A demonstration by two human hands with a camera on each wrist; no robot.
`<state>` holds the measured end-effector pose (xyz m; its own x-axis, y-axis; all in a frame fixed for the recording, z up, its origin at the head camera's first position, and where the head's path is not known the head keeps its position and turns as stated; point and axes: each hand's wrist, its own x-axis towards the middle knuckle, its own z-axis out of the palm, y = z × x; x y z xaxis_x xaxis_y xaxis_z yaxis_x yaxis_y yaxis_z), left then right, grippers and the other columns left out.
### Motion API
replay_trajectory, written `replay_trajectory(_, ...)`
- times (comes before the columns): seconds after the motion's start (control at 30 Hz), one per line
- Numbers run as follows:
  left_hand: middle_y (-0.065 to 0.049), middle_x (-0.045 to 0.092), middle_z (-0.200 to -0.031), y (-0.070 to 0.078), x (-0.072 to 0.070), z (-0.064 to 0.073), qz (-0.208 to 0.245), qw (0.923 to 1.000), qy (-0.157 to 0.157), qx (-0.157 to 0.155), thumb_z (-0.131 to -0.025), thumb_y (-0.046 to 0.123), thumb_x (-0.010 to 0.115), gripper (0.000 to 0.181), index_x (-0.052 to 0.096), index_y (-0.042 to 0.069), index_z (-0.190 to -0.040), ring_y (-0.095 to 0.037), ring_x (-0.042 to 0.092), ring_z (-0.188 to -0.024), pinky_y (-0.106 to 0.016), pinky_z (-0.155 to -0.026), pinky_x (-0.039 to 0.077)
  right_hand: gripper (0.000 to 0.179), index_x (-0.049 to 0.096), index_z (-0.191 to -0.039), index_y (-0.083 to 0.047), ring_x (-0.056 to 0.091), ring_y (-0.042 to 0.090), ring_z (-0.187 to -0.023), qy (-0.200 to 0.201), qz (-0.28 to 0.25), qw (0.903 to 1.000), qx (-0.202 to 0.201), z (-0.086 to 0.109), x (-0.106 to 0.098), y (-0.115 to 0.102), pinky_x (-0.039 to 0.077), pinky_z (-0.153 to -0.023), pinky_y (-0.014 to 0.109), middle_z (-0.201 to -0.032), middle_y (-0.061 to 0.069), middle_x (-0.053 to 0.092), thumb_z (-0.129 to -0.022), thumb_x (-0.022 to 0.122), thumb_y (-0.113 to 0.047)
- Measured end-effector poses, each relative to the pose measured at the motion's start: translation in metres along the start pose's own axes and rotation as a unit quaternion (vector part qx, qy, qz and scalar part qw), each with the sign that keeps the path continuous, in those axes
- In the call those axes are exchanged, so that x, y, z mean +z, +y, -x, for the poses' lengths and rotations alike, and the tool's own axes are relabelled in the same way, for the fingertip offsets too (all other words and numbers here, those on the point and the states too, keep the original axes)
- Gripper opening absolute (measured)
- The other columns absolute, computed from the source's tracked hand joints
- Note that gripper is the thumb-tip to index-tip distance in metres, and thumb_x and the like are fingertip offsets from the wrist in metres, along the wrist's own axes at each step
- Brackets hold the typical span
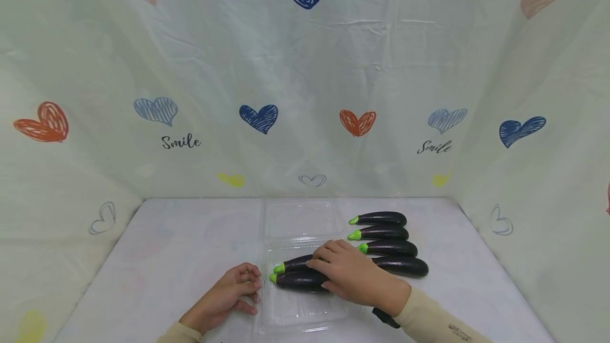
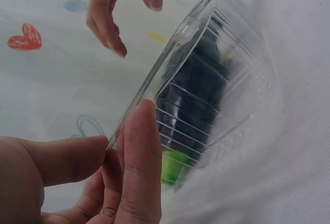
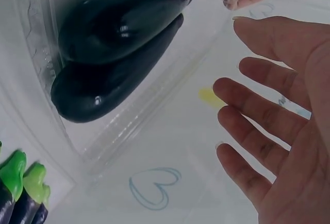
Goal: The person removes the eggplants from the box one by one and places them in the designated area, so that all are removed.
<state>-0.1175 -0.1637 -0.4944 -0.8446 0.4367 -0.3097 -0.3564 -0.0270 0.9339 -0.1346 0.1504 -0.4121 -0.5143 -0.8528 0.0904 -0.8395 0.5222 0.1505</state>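
A clear plastic clamshell container [image 1: 288,308] lies with its lid [image 1: 302,219] folded back flat. Two dark purple eggplants with green stems lie side by side in its base, the front eggplant [image 1: 299,281] touching the back eggplant [image 1: 296,264]. At the container's left edge, my left hand [image 1: 235,291] pinches the rim between thumb and finger, plain in the left wrist view. My right hand [image 1: 350,273] hovers over the blunt ends of the two eggplants and partly hides them in the head view. Its fingers [image 3: 263,105] are spread, with nothing held, in the right wrist view.
Several more eggplants [image 1: 388,248] lie in a column right of the container, stems to the left. Another dark eggplant [image 1: 385,317] shows partly under the right forearm. A white cloth with printed hearts covers the table [image 1: 181,242] and hangs as walls around it.
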Motion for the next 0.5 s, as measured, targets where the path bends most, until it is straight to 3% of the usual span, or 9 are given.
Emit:
replay_trajectory(0.27, -0.002, 0.057, -0.094, -0.001, 0.0, 0.0, -0.004, 1.0, 0.002, 0.003, -0.104, 0.009, 0.063, 0.022, 0.049, 0.001, -0.119, -0.017, 0.063, -0.083, -0.031, -0.066, 0.064, 0.046, 0.069, -0.134, -0.019, 0.06, 0.015, -0.123, -0.031, 0.017, 0.9993, -0.012, -0.007, 0.008, -0.005, 0.051, -0.107, 0.031, -0.129, -0.005, 0.067, -0.094, 0.082, -0.036)
replay_trajectory(0.5, -0.002, 0.057, -0.094, -0.001, 0.001, 0.0, -0.005, 1.0, 0.006, 0.0, -0.104, 0.008, 0.062, 0.023, 0.049, 0.0, -0.12, -0.017, 0.063, -0.083, -0.031, -0.066, 0.064, 0.047, 0.069, -0.131, -0.021, 0.061, 0.013, -0.117, -0.025, 0.04, 0.9985, -0.027, -0.011, 0.016, -0.008, 0.051, -0.103, 0.029, -0.125, -0.008, 0.068, -0.09, 0.085, -0.038)
